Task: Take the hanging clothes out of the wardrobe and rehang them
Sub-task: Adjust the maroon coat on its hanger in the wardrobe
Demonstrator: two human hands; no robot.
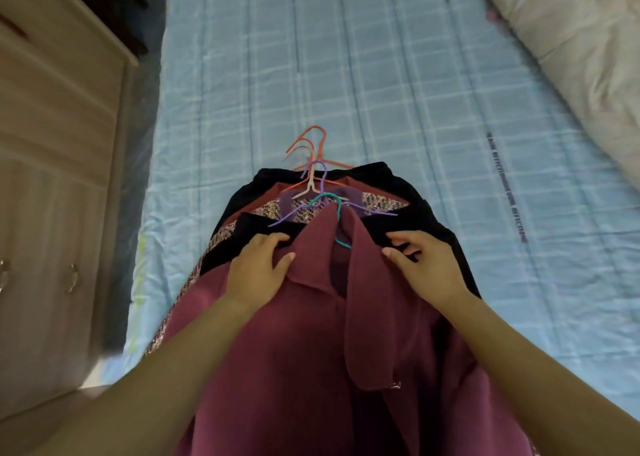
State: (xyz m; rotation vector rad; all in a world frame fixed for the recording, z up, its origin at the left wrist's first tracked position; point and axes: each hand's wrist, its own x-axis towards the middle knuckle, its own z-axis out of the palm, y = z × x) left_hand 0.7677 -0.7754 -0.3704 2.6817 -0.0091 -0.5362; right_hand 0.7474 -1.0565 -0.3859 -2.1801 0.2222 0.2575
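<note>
A pile of clothes on hangers lies on the bed (381,75). On top is a maroon collared shirt (304,351) on a teal hanger (337,213). Under it lie a black garment (422,216), a patterned garment (381,201) and a reddish one, on purple (322,175), pink and orange hangers (317,140) whose hooks point away from me. My left hand (258,270) grips the shirt's left shoulder by the collar. My right hand (424,263) holds the right shoulder edge, fingers over the black cloth.
A beige wooden cabinet (52,178) with metal door handles stands to the left, a narrow gap between it and the bed. A folded pale quilt (581,50) lies at the bed's right edge. The blue checked sheet stretches beyond the pile.
</note>
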